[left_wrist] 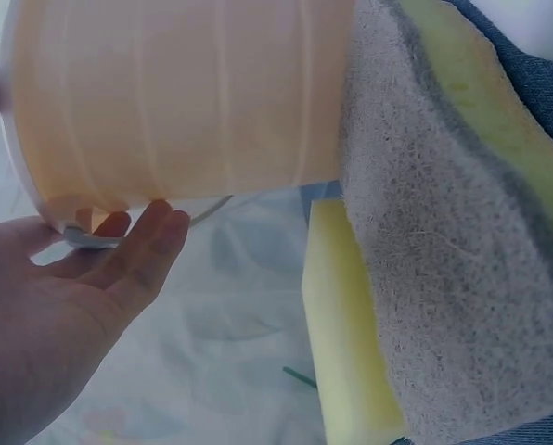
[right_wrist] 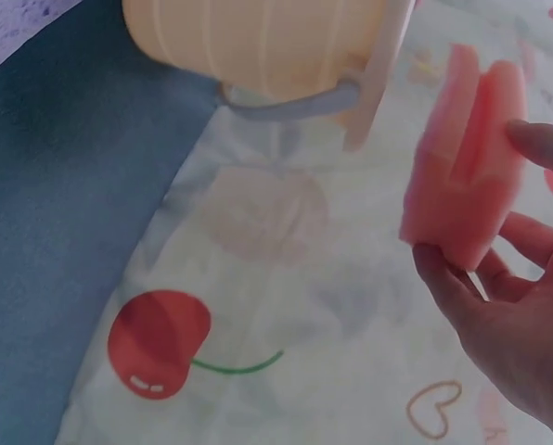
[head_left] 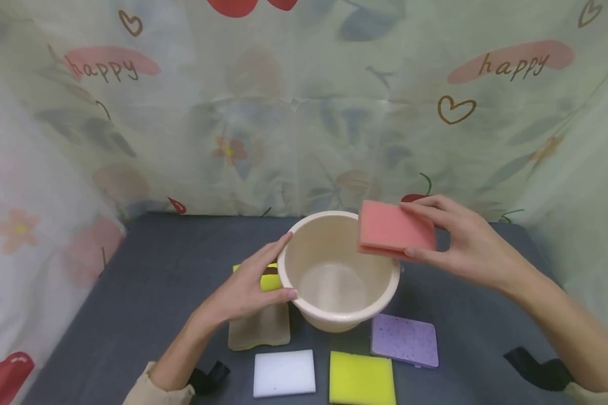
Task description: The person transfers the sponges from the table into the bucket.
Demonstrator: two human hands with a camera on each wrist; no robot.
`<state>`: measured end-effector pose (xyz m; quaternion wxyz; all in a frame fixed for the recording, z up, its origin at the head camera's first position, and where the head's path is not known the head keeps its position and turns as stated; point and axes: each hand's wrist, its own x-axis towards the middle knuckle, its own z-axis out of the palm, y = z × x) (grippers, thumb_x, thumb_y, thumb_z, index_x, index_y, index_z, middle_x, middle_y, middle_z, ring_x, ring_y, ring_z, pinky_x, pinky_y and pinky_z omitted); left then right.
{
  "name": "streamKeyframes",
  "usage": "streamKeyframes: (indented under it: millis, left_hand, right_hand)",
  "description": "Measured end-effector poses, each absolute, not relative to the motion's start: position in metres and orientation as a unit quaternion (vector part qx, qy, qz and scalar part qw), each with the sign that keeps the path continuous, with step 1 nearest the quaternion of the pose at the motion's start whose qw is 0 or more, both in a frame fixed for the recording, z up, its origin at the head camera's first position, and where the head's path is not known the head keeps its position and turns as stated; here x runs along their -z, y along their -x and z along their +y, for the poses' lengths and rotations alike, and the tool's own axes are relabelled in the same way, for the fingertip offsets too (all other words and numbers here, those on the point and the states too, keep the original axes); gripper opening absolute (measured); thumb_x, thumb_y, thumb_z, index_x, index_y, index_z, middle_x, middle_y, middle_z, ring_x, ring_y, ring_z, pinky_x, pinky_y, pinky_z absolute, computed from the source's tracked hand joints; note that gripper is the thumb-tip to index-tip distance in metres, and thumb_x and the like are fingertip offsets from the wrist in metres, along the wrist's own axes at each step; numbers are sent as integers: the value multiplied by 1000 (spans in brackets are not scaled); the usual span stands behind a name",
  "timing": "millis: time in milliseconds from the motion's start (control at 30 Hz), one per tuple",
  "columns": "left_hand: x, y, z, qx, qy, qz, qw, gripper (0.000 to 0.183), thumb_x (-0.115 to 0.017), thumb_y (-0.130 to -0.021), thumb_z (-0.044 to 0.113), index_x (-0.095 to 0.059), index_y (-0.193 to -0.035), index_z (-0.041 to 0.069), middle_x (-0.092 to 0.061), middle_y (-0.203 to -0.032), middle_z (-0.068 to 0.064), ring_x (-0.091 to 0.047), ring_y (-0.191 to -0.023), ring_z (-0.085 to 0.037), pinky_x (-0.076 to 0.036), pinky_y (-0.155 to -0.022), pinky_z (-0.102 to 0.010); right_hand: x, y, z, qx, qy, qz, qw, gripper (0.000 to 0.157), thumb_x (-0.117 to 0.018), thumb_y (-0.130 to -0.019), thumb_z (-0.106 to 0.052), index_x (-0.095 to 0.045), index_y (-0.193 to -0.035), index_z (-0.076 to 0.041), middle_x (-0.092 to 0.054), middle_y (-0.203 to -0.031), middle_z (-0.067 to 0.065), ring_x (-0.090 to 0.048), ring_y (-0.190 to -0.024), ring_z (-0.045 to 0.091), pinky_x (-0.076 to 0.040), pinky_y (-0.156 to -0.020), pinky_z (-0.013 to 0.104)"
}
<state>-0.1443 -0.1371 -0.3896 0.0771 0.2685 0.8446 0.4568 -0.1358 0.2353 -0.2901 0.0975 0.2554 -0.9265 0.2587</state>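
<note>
A cream bucket [head_left: 338,315] stands upright in the middle, its inside bare in the head view. My left hand [head_left: 248,287] grips its left rim, thumb at the front; in the left wrist view the fingers [left_wrist: 147,246] curl by the rim and handle end. Over the right side of the rim, my right hand [head_left: 468,242] pinches a pink sponge [head_left: 392,228] between thumb and fingers. The right wrist view shows that pink sponge [right_wrist: 462,167] with a deep slit between two layers, held apart from the bucket wall [right_wrist: 258,46].
In front of the bucket lie a white sponge [head_left: 284,373], a yellow sponge [head_left: 362,378] and a speckled purple sponge [head_left: 404,340]. A grey-brown scouring sponge [head_left: 259,326] and another yellow sponge [head_left: 269,282] are at the left. Printed cloth [head_left: 294,140] hangs behind the dark table [head_left: 147,315].
</note>
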Motion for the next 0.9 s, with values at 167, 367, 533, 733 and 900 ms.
streamKeyframes:
  millis: [167, 367, 533, 733, 900]
  left_hand:
    - [389, 146, -136, -470, -264, 839, 78, 99, -83, -79, 42, -25, -158, 27, -37, -153, 4, -52, -127, -20, -48, -100, -43]
    - [390, 148, -135, -481, -267, 832, 79, 98, -84, -80, 37, -25, -158, 27, -37, -153, 4, -52, -127, -20, -48, -100, -44]
    - [389, 147, -135, -478, -263, 834, 84, 98, -83, -81, 39, -23, -158, 29, -34, -155, 6, -51, -128, -21, -48, -99, -44]
    - [389, 146, -135, -481, -258, 833, 92, 99, -82, -81, 40, -22, -159, 29, -33, -155, 6, -50, -129, -23, -48, -99, -46]
    - [390, 146, -134, -485, -255, 831, 94, 98, -83, -80, 39, -24, -158, 28, -36, -154, 4, -51, -128, -23, -48, -99, -45]
  right_hand:
    - [288, 139, 223, -257, -276, -922, 89, 67, -87, -77, -27, -60, -137, -12, -56, -128, -1, -54, -112, 19, -49, -80, 42]
    - [291, 145, 210, -266, -291, -916, 77, 64, -85, -79, -25, -60, -137, -14, -58, -126, -3, -57, -109, 14, -50, -81, 40]
    - [292, 148, 199, -276, -296, -913, 48, 61, -83, -82, -28, -59, -138, -15, -58, -127, 1, -56, -112, 18, -52, -84, 43]
    - [298, 151, 187, -284, -297, -911, 24, 60, -84, -81, -23, -61, -136, -15, -58, -124, 1, -56, -109, 17, -52, -85, 41]
    - [302, 152, 181, -281, -291, -915, 7, 62, -85, -80, -23, -60, -136, -13, -58, -125, 2, -57, -110, 19, -51, -87, 44]
